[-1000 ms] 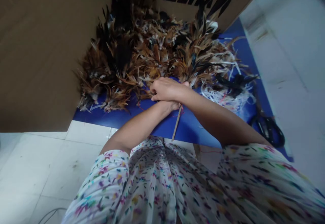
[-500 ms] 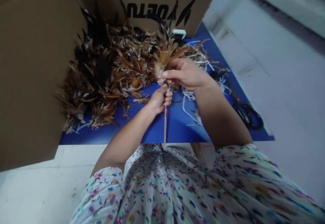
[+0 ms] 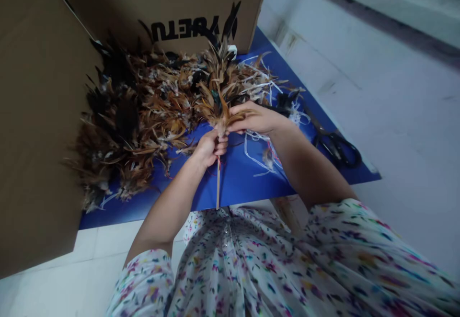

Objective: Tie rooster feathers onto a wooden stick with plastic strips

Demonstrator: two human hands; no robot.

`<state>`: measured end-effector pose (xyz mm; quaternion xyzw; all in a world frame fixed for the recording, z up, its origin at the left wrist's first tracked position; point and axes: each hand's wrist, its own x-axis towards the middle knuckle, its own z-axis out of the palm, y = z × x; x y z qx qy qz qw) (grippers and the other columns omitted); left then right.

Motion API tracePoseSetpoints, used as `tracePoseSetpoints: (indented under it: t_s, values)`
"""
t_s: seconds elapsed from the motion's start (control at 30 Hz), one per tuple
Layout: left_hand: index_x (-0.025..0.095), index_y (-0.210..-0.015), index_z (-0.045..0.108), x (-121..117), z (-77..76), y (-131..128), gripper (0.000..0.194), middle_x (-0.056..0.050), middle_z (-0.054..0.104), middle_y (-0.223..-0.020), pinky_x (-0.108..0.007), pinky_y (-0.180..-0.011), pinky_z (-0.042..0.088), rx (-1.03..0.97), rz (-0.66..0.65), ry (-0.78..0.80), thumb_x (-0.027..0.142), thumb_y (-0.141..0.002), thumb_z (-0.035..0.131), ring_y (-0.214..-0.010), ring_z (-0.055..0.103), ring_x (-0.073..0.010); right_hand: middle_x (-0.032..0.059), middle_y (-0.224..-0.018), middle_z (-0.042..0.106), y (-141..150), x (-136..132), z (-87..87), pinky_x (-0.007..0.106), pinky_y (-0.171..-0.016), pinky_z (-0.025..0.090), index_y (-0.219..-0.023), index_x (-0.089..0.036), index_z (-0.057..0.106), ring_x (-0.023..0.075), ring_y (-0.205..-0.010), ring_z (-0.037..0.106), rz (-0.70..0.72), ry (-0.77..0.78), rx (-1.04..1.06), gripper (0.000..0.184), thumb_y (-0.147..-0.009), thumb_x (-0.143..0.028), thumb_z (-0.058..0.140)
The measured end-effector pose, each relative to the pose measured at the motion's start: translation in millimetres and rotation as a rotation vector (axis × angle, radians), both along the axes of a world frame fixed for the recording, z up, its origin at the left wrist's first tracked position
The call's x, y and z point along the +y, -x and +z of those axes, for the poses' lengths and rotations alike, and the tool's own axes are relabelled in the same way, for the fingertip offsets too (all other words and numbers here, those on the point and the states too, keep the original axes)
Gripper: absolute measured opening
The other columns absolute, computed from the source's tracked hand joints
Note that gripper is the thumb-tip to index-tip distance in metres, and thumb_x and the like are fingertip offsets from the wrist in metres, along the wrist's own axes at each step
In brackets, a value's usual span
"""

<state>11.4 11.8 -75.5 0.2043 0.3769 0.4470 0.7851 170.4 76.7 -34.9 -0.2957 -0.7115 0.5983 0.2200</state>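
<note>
My left hand (image 3: 211,147) is closed round a thin wooden stick (image 3: 218,187), whose lower end points toward me. A tuft of brown and dark feathers (image 3: 214,104) fans out above this fist, at the stick's top. Red thread (image 3: 220,164) hangs at the stick just below the fingers. Against the right side of the tuft, my right hand (image 3: 253,117) has its fingers closed on brown feathers near their base; its fingertips are partly hidden by them. Behind both hands spreads a large heap of loose brown and black feathers (image 3: 158,101).
Black-handled scissors (image 3: 339,147) lie at the right on the blue tabletop (image 3: 247,183). White strings (image 3: 257,161) are strewn beside my right forearm. Cardboard walls (image 3: 32,130) stand at the left and back. A pale wall (image 3: 341,68) runs along the right.
My right hand has moved from above the left fist to the tuft's right side, and the feathers now fan over the left fist. The camera view has shifted a little.
</note>
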Motion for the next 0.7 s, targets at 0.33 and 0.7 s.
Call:
tracePoseSetpoints:
  t_s: [0.33, 0.7]
  values:
    - [0.019, -0.080, 0.042, -3.0, -0.3, -1.8, 0.020, 0.008, 0.034, -0.056, -0.014, -0.036, 0.012, 0.048, 0.026, 0.041, 0.024, -0.100, 0.040, -0.036, 0.022, -0.0029, -0.0015, -0.069, 0.061, 1.3, 10.2, -8.1, 0.026, -0.065, 0.040, -0.076, -0.015, 0.066, 0.0130, -0.069, 0.051, -0.020, -0.385, -0.119, 0.017, -0.072, -0.032, 0.068]
    - [0.020, -0.084, 0.043, -5.9, -4.5, -5.9, 0.037, 0.009, 0.035, -0.059, -0.012, -0.038, 0.014, 0.108, -0.001, -0.073, 0.053, -0.092, 0.058, -0.039, 0.023, -0.0013, 0.0005, -0.070, 0.065, 1.7, 6.8, -2.9, 0.026, -0.065, 0.042, -0.079, -0.015, 0.070, 0.0153, -0.070, 0.055, -0.065, -0.463, -0.192, 0.024, -0.072, -0.038, 0.067]
